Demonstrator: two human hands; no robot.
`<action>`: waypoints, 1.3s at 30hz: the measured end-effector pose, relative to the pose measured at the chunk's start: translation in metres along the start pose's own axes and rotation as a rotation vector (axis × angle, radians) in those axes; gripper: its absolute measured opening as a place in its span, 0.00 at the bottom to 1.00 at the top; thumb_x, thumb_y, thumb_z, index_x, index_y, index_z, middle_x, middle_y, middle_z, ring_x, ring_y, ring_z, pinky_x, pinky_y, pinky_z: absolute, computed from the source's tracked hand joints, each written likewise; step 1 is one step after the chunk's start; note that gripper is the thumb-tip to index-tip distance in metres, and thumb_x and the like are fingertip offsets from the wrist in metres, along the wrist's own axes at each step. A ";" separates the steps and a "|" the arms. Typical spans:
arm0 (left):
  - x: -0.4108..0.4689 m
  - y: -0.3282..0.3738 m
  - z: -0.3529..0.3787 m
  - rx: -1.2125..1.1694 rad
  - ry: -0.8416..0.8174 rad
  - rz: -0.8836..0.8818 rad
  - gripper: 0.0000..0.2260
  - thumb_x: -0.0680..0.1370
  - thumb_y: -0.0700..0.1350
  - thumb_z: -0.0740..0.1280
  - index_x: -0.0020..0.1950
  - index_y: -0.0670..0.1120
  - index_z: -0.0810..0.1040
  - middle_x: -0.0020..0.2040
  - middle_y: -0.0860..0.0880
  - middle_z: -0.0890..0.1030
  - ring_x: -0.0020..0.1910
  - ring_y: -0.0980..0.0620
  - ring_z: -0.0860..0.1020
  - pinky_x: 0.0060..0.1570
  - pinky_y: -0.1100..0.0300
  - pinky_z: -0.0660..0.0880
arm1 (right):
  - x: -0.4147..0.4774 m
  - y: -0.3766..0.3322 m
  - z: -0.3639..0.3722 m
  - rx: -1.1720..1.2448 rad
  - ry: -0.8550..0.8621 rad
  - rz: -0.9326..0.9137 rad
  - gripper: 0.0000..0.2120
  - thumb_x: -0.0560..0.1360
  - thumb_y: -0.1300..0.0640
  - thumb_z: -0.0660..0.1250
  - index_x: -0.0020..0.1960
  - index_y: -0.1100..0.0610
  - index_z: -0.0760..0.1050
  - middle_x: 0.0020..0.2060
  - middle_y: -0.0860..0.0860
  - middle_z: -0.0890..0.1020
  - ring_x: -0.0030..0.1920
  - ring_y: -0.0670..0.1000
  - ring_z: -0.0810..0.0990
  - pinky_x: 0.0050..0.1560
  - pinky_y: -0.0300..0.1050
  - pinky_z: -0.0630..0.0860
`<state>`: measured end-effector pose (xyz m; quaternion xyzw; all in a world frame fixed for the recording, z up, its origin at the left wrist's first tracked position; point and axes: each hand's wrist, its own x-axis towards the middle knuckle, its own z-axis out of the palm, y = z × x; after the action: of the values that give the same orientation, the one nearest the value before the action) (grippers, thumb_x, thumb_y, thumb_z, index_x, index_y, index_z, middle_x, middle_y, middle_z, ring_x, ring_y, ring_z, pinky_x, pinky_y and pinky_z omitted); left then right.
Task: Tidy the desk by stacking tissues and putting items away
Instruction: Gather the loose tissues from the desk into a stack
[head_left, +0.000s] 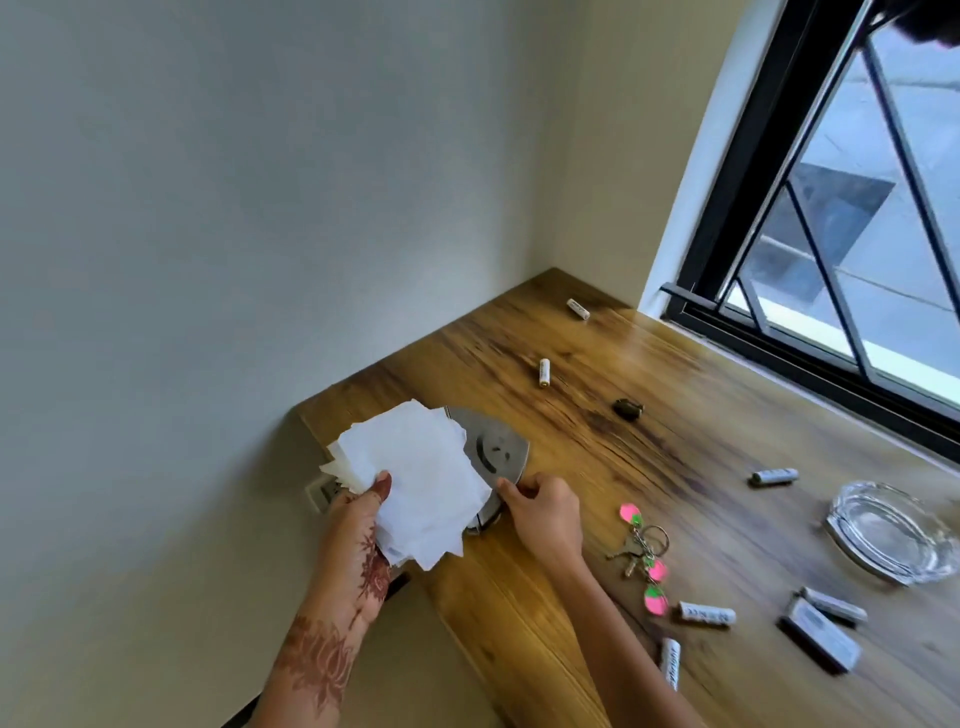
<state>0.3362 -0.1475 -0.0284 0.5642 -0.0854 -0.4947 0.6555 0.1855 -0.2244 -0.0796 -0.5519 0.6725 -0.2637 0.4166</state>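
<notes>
Our left hand (358, 525) grips a stack of white tissues (421, 478), thumb on top and fingers curled beneath. It holds the stack over the left corner of the wooden surface (597, 467). The stack's near corner hangs past the surface's edge, beside the wall (208, 260). Our right hand (543, 512) pinches the near rim of the metal napkin holder (498, 449), which sits at that same corner just behind the tissues and is partly hidden by them. We see bare wood to the right of the holder, running back to loose batteries (544, 372) near the far corner. Closer to us, a keyring (641, 551) with pink charms lies just right of our right wrist. More batteries lie toward the front edge, and a glass ashtray (888, 530) sits well to the right, below the window (831, 208).
</notes>
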 end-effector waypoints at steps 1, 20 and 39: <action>0.007 0.002 -0.001 0.018 0.024 0.010 0.06 0.75 0.40 0.66 0.52 0.44 0.76 0.50 0.45 0.80 0.47 0.45 0.79 0.30 0.58 0.80 | 0.002 -0.001 0.001 -0.013 -0.007 0.015 0.15 0.73 0.46 0.67 0.39 0.58 0.75 0.38 0.53 0.79 0.34 0.50 0.75 0.31 0.44 0.69; 0.085 0.034 0.025 0.180 -0.225 -0.073 0.07 0.76 0.43 0.65 0.53 0.46 0.73 0.50 0.46 0.79 0.48 0.45 0.78 0.49 0.48 0.77 | 0.001 -0.030 -0.016 0.106 0.483 -0.214 0.05 0.72 0.60 0.70 0.40 0.57 0.73 0.43 0.46 0.74 0.40 0.44 0.74 0.34 0.35 0.76; 0.125 0.048 0.071 0.255 -0.582 -0.178 0.16 0.76 0.41 0.64 0.64 0.44 0.70 0.60 0.41 0.77 0.57 0.41 0.77 0.40 0.53 0.81 | 0.016 -0.024 0.017 -0.260 0.871 -0.163 0.13 0.62 0.61 0.78 0.41 0.59 0.74 0.38 0.53 0.79 0.27 0.49 0.77 0.23 0.35 0.70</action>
<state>0.3770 -0.2935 -0.0201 0.4817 -0.2809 -0.6758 0.4820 0.2116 -0.2437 -0.0726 -0.4883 0.7669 -0.4164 0.0006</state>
